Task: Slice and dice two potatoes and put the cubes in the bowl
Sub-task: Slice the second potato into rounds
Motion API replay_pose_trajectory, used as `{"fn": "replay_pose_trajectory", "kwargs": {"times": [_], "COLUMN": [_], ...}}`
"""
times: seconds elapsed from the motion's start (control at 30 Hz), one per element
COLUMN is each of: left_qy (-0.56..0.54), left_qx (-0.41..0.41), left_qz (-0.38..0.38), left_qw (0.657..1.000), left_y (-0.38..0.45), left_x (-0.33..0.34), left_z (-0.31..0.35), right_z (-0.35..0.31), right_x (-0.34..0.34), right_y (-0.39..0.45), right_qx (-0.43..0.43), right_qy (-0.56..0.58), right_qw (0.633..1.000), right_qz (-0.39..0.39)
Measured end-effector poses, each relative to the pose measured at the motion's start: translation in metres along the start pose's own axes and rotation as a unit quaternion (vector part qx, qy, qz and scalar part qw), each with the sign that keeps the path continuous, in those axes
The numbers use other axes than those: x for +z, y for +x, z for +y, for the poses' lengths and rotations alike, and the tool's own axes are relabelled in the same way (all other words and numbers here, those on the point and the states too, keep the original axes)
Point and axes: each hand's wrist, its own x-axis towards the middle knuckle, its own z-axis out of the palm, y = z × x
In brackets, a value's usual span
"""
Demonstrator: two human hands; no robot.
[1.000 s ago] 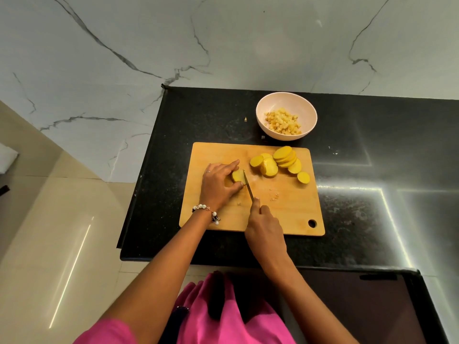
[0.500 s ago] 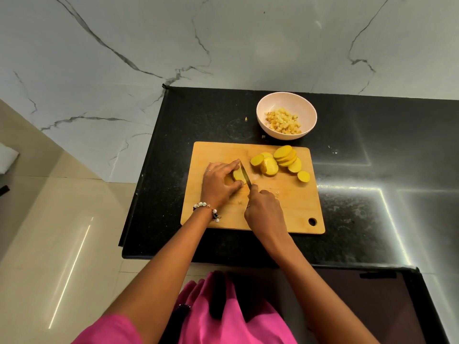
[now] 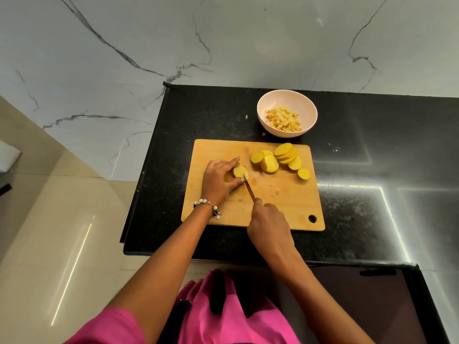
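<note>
Left hand (image 3: pixel 219 181) pinches potato end (image 3: pixel 240 172); right hand (image 3: pixel 269 223) grips knife (image 3: pixel 250 189). Advice: tuck fingertips, cut straight down, even slices.

The scene is evenly and fairly brightly lit from above. Bright white lines of glare run across the glossy black counter (image 3: pixel 372 170) at right, and a softer streak reflects on the floor (image 3: pixel 72 269) at left. Shadows are soft and faint. The wide lens bends the counter's edges and the wall (image 3: pixel 223 40) outward toward the corners. The centre is sharp; the edges look slightly soft.
</note>
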Motion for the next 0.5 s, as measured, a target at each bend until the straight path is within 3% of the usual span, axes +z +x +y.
{"fn": "replay_pose_trajectory", "kwargs": {"times": [0.17, 0.5], "left_qy": [-0.013, -0.022], "left_qx": [-0.001, -0.005], "left_qz": [-0.006, 0.022], "left_qw": [1.000, 1.000], "left_y": [0.000, 0.000], "left_x": [-0.003, -0.002], "left_z": [-0.003, -0.005], "right_z": [-0.005, -0.017], "right_x": [-0.009, 0.001], "right_y": [0.017, 0.034], "right_qx": [0.004, -0.032], "right_qy": [0.042, -0.001], "right_qw": [0.998, 0.997], "right_qz": [0.046, 0.064]}}
